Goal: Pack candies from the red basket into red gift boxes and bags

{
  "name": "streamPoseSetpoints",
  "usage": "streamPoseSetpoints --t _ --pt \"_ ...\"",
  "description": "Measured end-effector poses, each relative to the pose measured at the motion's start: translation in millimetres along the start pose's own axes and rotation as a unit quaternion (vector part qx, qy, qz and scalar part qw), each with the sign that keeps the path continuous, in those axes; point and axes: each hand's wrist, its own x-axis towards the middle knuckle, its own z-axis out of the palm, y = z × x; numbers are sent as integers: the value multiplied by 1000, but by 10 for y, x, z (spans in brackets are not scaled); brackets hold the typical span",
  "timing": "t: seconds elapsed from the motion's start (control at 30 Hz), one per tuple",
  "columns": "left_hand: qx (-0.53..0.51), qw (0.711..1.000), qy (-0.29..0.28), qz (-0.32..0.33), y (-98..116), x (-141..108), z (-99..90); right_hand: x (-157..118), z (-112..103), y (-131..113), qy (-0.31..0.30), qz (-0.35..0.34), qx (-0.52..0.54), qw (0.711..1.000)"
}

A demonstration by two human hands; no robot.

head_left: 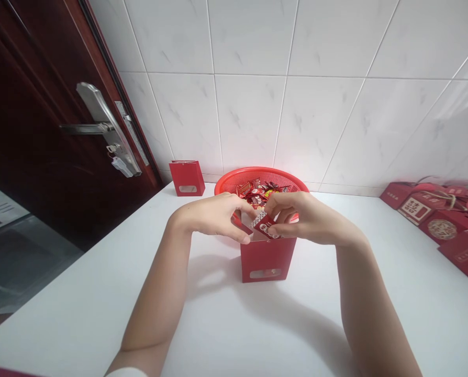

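Note:
A red paper gift box (266,262) with an open top and a small clear window low on its front stands upright on the white table. My left hand (220,215) has its thumb and fingers around the left edge of the box's opening. My right hand (299,215) pinches a small red packet of candy (266,226) with white lettering and a checked edge. The packet is tilted at the mouth of the box, partly behind the front rim. Right behind stands a red plastic basket (226,184) holding many wrapped candies (253,191), partly hidden by my hands.
Another red gift box (187,179) stands at the back left by the tiled wall (249,115). Several decorated red boxes (440,228) are grouped at the right. A dark wooden door (33,104) with a metal handle is beyond the left edge of the table (112,277).

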Motion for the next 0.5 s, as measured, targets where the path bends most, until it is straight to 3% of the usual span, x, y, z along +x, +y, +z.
streamPoseSetpoints --t 0.2,0.5 --pt "-21 999 -28 -19 -15 11 -6 -12 4 11 -98 9 -87 991" --pt "-29 999 -29 -10 -30 12 -9 -18 6 9 -97 9 -98 990"
